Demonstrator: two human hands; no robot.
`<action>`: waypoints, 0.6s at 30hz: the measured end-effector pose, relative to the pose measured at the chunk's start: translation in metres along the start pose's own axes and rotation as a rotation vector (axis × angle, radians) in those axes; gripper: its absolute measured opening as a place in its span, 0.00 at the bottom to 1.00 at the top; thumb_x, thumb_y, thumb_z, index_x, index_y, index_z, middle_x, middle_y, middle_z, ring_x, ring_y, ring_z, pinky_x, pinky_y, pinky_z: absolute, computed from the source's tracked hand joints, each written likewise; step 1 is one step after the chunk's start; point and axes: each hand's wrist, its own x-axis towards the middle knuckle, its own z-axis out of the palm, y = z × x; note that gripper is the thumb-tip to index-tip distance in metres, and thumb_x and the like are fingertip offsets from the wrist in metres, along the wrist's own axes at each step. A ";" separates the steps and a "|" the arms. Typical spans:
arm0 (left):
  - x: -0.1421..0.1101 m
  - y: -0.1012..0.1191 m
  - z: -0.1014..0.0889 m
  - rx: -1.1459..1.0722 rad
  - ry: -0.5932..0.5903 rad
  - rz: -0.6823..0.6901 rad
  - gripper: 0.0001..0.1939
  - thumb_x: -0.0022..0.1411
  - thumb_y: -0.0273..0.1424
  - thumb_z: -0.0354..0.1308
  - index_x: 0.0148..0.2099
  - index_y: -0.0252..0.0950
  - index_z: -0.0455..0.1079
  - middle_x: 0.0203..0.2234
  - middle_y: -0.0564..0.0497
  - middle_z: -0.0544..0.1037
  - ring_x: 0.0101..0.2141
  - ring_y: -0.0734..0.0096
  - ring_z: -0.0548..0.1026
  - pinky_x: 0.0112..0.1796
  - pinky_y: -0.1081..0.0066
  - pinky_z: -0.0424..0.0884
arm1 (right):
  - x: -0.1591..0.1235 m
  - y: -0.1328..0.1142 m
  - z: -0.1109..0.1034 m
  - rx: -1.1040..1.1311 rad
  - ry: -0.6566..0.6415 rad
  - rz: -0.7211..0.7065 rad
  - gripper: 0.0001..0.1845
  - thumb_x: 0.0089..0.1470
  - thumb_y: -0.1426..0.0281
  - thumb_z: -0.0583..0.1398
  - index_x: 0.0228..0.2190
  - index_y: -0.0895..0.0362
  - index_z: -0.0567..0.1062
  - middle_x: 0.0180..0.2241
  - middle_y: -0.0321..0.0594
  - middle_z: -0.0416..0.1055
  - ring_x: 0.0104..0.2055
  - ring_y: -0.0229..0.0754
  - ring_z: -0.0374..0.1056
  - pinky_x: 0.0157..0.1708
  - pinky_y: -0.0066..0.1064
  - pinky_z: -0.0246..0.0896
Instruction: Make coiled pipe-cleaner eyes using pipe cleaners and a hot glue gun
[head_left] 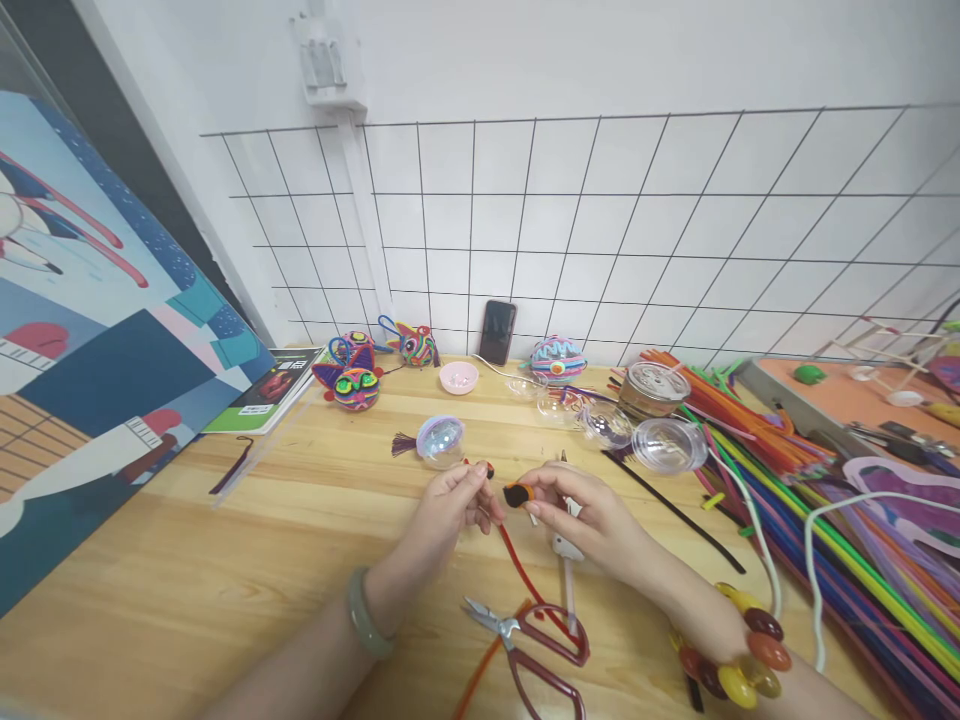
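My left hand (456,502) pinches a small black-and-orange coil (489,469) of fuzzy pipe cleaner. From beneath its fingers a red pipe cleaner (517,560) trails down to the table. Just to the right, my right hand (581,512) grips another black-and-orange coil (517,495) between thumb and fingers; the two coils are close but apart. A white tool that looks like a glue gun (568,548) lies partly hidden under my right hand. Nearer to me, dark red-handled scissors (508,630) rest with blades parted. Beyond my left hand sits a clear ball half with a purple tassel (441,440).
At the back are colourful striped fish-like ornaments (355,388), a pink dish (458,377), a leaning phone (497,332) and a striped ball (558,360). Clear containers (669,445) and pipe cleaner bundles (810,540) fill the right, with a white cord (814,590). A picture board (112,330) leans left.
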 end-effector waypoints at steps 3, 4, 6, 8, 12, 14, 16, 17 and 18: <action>-0.002 0.002 0.002 -0.058 -0.035 -0.011 0.15 0.50 0.38 0.61 0.36 0.33 0.66 0.22 0.51 0.73 0.22 0.76 0.69 0.23 0.76 0.62 | 0.000 0.000 0.001 0.005 -0.009 -0.004 0.08 0.54 0.69 0.55 0.38 0.56 0.71 0.27 0.37 0.67 0.28 0.37 0.62 0.30 0.27 0.60; -0.002 0.002 0.002 -0.077 -0.051 -0.009 0.17 0.48 0.36 0.62 0.39 0.33 0.65 0.24 0.51 0.73 0.23 0.76 0.70 0.24 0.75 0.63 | -0.001 0.001 0.002 0.009 -0.015 -0.005 0.08 0.54 0.69 0.55 0.38 0.55 0.70 0.27 0.37 0.67 0.28 0.37 0.62 0.30 0.26 0.60; -0.003 0.002 0.002 -0.092 -0.081 -0.003 0.21 0.46 0.33 0.64 0.42 0.33 0.64 0.26 0.50 0.74 0.24 0.75 0.70 0.26 0.75 0.63 | -0.001 0.001 0.003 0.014 -0.028 -0.004 0.08 0.54 0.70 0.55 0.38 0.55 0.70 0.27 0.36 0.67 0.28 0.36 0.62 0.30 0.26 0.59; -0.003 0.002 0.001 -0.079 -0.098 0.007 0.22 0.46 0.32 0.64 0.43 0.33 0.63 0.26 0.50 0.74 0.23 0.76 0.69 0.26 0.75 0.63 | -0.002 0.001 0.004 0.009 -0.043 -0.001 0.09 0.54 0.70 0.55 0.39 0.55 0.70 0.27 0.37 0.67 0.28 0.36 0.62 0.29 0.26 0.59; -0.003 -0.001 -0.001 -0.034 -0.097 0.016 0.24 0.44 0.32 0.65 0.44 0.34 0.63 0.25 0.53 0.73 0.21 0.78 0.68 0.26 0.75 0.62 | -0.002 0.003 0.006 -0.023 -0.061 -0.015 0.10 0.54 0.69 0.55 0.40 0.55 0.70 0.27 0.37 0.67 0.28 0.36 0.61 0.29 0.26 0.59; -0.002 -0.001 -0.002 -0.014 -0.088 0.020 0.24 0.43 0.31 0.66 0.44 0.34 0.63 0.23 0.54 0.72 0.22 0.78 0.69 0.27 0.75 0.62 | -0.002 0.004 0.007 -0.040 -0.073 -0.030 0.10 0.54 0.70 0.55 0.40 0.55 0.70 0.27 0.37 0.66 0.28 0.37 0.62 0.29 0.27 0.59; -0.002 -0.001 -0.002 0.004 -0.081 0.029 0.24 0.43 0.30 0.66 0.44 0.34 0.63 0.21 0.56 0.71 0.22 0.78 0.68 0.28 0.75 0.61 | -0.002 0.005 0.008 -0.054 -0.085 -0.040 0.10 0.54 0.70 0.55 0.40 0.55 0.70 0.27 0.37 0.66 0.28 0.37 0.62 0.29 0.27 0.59; -0.002 -0.001 -0.002 0.010 -0.079 0.034 0.24 0.43 0.30 0.66 0.44 0.34 0.64 0.20 0.57 0.70 0.22 0.78 0.68 0.27 0.76 0.61 | -0.002 0.006 0.009 -0.060 -0.090 -0.045 0.09 0.55 0.70 0.55 0.40 0.55 0.70 0.27 0.37 0.66 0.29 0.37 0.62 0.29 0.27 0.59; -0.002 -0.001 -0.002 0.013 -0.077 0.037 0.24 0.43 0.30 0.66 0.44 0.34 0.64 0.20 0.57 0.70 0.22 0.78 0.68 0.27 0.76 0.60 | -0.002 0.006 0.009 -0.066 -0.093 -0.047 0.09 0.55 0.70 0.55 0.40 0.55 0.70 0.27 0.37 0.65 0.29 0.37 0.62 0.29 0.27 0.59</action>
